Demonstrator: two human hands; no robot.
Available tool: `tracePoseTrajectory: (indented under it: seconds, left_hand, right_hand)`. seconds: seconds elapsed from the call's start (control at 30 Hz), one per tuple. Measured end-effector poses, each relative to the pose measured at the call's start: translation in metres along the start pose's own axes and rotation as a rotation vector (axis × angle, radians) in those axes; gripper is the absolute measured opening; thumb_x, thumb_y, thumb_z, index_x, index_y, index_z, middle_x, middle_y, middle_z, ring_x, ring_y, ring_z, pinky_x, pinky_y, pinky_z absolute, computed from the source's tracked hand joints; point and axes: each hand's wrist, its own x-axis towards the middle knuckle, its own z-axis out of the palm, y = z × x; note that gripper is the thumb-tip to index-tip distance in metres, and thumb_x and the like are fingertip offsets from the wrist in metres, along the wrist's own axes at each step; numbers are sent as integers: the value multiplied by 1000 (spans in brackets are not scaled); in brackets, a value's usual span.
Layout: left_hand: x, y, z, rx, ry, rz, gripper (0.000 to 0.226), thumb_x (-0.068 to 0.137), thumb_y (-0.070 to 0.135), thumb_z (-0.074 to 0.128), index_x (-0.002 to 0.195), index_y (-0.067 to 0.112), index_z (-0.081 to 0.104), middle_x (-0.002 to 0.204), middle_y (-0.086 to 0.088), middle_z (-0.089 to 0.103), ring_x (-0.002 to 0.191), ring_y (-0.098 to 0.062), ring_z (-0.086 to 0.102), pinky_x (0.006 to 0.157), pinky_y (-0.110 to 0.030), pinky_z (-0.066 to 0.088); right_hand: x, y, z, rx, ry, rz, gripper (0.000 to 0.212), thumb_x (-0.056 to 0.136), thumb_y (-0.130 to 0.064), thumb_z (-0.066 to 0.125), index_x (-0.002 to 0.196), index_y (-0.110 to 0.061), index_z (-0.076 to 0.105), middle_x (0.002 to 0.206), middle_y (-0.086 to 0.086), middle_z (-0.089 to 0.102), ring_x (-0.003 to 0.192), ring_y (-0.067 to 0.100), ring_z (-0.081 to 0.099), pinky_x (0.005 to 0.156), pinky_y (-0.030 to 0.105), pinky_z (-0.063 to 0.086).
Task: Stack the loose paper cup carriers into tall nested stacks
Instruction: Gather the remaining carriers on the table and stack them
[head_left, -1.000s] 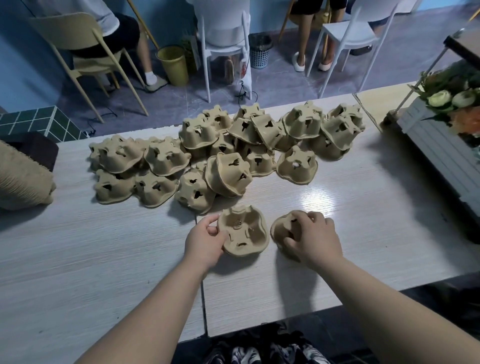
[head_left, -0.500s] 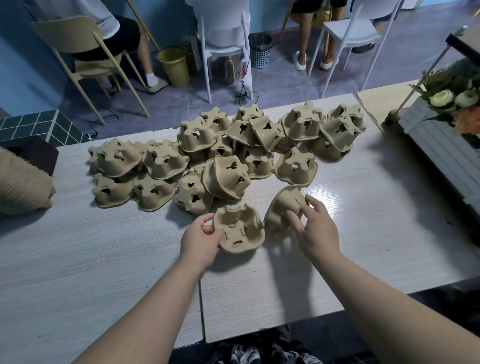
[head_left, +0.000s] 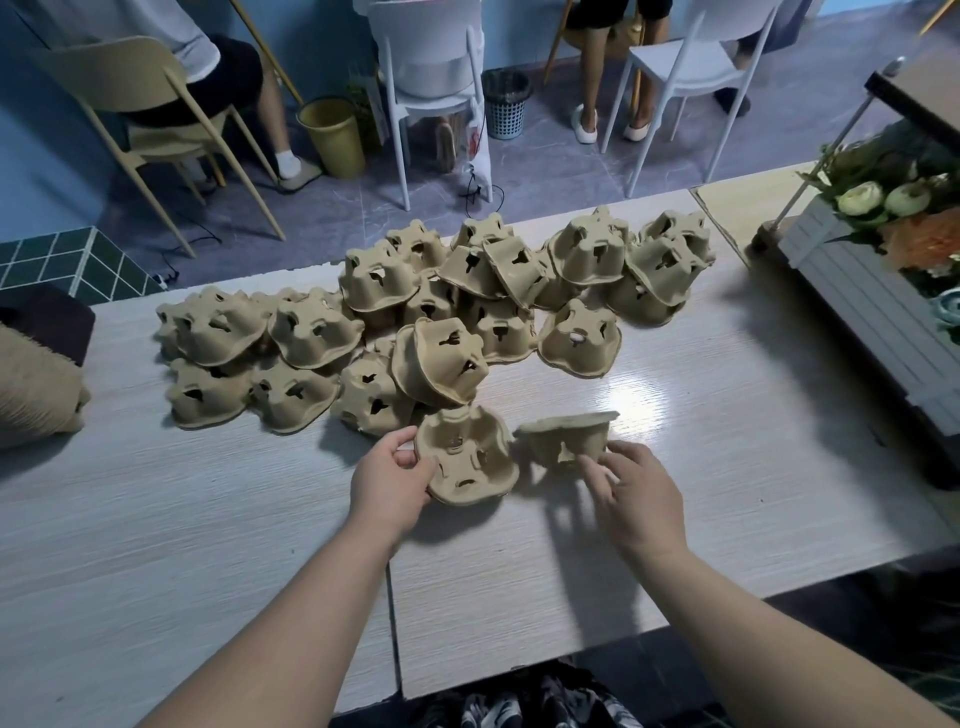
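A pale wood-grain tabletop (head_left: 156, 519) stretched before you. Toward its far edge lay a heap of loose paper cup carriers (head_left: 431, 312), mostly upside down. Nearer you, your left hand (head_left: 389, 483) gripped the rim of one upturned carrier (head_left: 467, 457), fingers curled on it. Just beside, your right hand (head_left: 636, 499) pinched a second carrier (head_left: 566, 436), held level above the tabletop.

Pale wood-grain table (head_left: 675, 519), heap of cup carriers (head_left: 431, 317) (mostly upside down), planter box (head_left: 857, 296) at right
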Motion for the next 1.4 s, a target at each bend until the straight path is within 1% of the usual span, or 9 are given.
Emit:
tracePoseTrajectory:
  seconds: [0.13,0.3,0.43,0.53,0.67,0.8,0.9,1.0,1.4]
  left_hand:
    - [3,-1,-2,1,-3,-9,43,89,8,67,129,19,58,95,1,72,85,-17,69,67,-33,57]
    - [2,0,-2,3,-5,-10,42,89,7,67,129,19,57,93,0,72,84,-18,70,67,-33,58]
    - [1,1,-1,-12,-6,-13,41,89,6,67,127,19,58,93,0,73,83,-19,70,70,-36,59]
    - [1,1,0,-8,-5,-12,40,89,8,67,127,20,59,93,0,73,80,-18,69,71,-37,60]
    - [0,0,0,-14,-2,-14,40,89,9,67,126,21,59,92,0,73,80,-20,69,71,-38,60]
    - [0,1,0,-19,-1,-13,40,88,9,68,126,20,59,92,-1,72,84,-21,70,74,-41,60]
    - [-1,2,-2,-13,-2,-11,39,89,11,67,125,23,60,93,1,72,81,-20,68,75,-42,60]
    - [-3,3,-3,-6,-11,-10,37,92,13,64,126,26,58,99,1,70,89,-17,68,69,-32,59]
    - [-1,-3,-6,-12,-3,-44,40,93,11,62,132,22,58,104,-3,70,86,-15,67,62,-25,54]
  right_hand:
    - [4,3,-7,31,77,18,45,73,-38,79,100,-10,57,104,4,53,84,23,59,62,31,44]
    - [11,6,-13,35,44,-144,73,70,-22,81,135,-21,48,145,7,33,109,19,51,79,34,50]
    - [20,3,-5,39,47,-151,31,75,-12,75,105,-11,67,115,6,57,89,27,62,70,33,50]
    - [22,-3,-3,-2,58,-49,12,81,-15,70,92,-9,69,102,6,58,80,28,59,66,28,38]
    - [16,-19,0,-8,-32,-144,25,83,-22,71,105,-12,69,101,6,63,86,28,61,72,32,45]
    - [13,-21,-1,1,37,-262,21,82,-20,72,102,-14,69,97,5,66,73,27,64,62,31,45]
    - [31,-17,-6,26,94,-130,29,84,-19,68,112,-13,67,118,10,59,102,28,58,78,29,43]
    - [53,-16,-7,-6,-33,-25,44,88,-24,62,130,-12,55,137,13,48,126,30,43,99,35,36]
    - [64,-9,-2,-19,-156,172,23,89,-35,60,97,-16,69,88,4,70,86,27,61,65,29,37]
